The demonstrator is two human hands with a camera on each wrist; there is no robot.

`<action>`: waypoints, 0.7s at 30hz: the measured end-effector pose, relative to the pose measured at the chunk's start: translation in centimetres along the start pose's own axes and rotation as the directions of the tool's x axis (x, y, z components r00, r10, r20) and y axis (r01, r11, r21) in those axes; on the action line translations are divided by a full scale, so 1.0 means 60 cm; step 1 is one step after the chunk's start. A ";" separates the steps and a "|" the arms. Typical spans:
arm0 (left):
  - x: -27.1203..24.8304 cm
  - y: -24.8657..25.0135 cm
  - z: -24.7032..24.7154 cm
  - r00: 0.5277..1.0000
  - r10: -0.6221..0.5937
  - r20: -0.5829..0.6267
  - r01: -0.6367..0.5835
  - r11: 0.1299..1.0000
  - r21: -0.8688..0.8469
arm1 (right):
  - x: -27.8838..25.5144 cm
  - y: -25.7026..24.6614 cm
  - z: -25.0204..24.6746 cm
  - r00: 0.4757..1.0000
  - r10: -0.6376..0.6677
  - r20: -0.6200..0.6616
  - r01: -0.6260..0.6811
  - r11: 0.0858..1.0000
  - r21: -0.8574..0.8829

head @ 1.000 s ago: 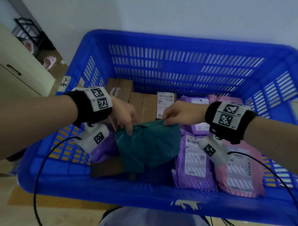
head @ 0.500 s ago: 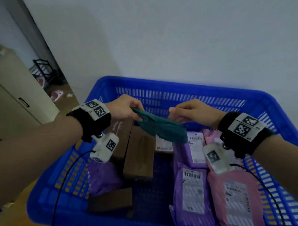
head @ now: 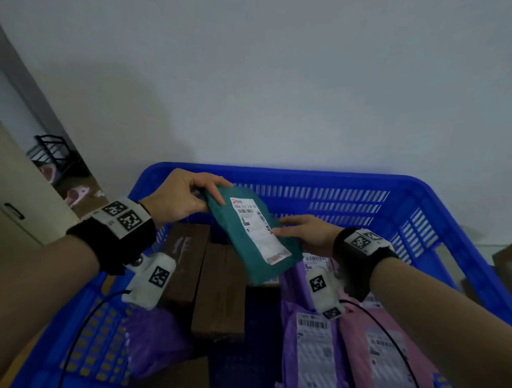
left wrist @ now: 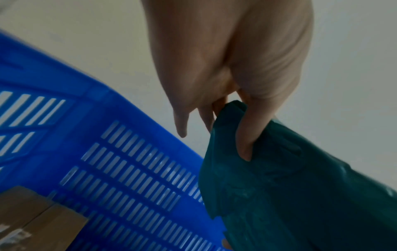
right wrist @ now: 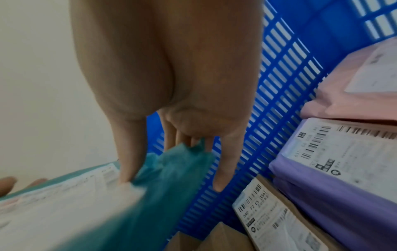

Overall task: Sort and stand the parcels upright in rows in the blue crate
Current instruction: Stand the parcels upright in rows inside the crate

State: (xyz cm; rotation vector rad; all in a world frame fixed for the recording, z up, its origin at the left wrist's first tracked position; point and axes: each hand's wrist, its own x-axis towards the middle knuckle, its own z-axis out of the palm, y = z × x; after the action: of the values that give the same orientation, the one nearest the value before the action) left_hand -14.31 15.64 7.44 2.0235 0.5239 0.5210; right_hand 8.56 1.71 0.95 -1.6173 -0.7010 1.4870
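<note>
Blue crate (head: 441, 228): the biggest thing in front of me, slatted walls, standing against a pale wall (head: 283, 77); my two arms reach in over its near side.

Cardboard boxes (head: 219, 292): two long brown ones side by side in the left-middle of the crate, ends toward the far wall; a third box lies nearer me but is too dark to read.

Pink parcel (head: 388, 355): lying flat at the right of the crate, label up, just beside the purple parcel (head: 309, 351), which also lies flat with its label up. Another purple bag (head: 154, 345) sits crumpled at the near left.

Teal parcel (head: 255, 237): held up above the crate's contents, tilted, its white label facing me, its lower corner hanging over the boxes and touching nothing below.

My left hand (head: 181, 199): fingers curled round the upper left edge of the teal parcel; the left wrist view shows my thumb pressed into the plastic and the fingers behind it.

My right hand (head: 306, 232): at the parcel's right edge, fingers nearly straight; the right wrist view shows my thumb lying on the label side and fingers behind the bag, so I have it lightly pinched.

Cabinet (head: 11, 200): beige, at the far left, outside the crate.
</note>
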 end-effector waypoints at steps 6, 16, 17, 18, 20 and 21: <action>0.012 0.001 0.021 0.977 -0.175 -0.121 0.184 0.981 0.068 | -0.009 0.007 -0.026 0.981 -0.119 -0.150 0.123 0.992 0.014; 0.075 -0.030 0.186 0.702 -0.712 0.024 0.616 0.590 -0.523 | -0.059 0.056 -0.118 0.874 -0.094 -0.477 0.012 0.985 -0.171; 0.082 -0.032 0.207 0.695 -0.718 0.050 0.628 0.572 -0.527 | -0.066 0.065 -0.129 0.854 -0.094 -0.512 -0.013 0.979 -0.202; 0.088 -0.033 0.228 0.690 -0.720 0.075 0.644 0.563 -0.518 | -0.071 0.075 -0.140 0.833 -0.097 -0.545 -0.040 0.972 -0.233; 0.099 -0.039 0.269 0.683 -0.720 0.125 0.679 0.562 -0.472 | -0.082 0.095 -0.162 0.798 -0.086 -0.596 -0.125 0.945 -0.303; 0.104 -0.043 0.289 0.679 -0.718 0.154 0.699 0.566 -0.438 | -0.088 0.105 -0.170 0.788 -0.076 -0.611 -0.167 0.929 -0.331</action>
State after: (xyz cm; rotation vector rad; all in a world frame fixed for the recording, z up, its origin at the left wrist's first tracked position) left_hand 0.02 8.29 -1.84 1.1795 1.0697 0.1486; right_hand 17.03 -7.93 -1.82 -2.2685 -0.5760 0.7744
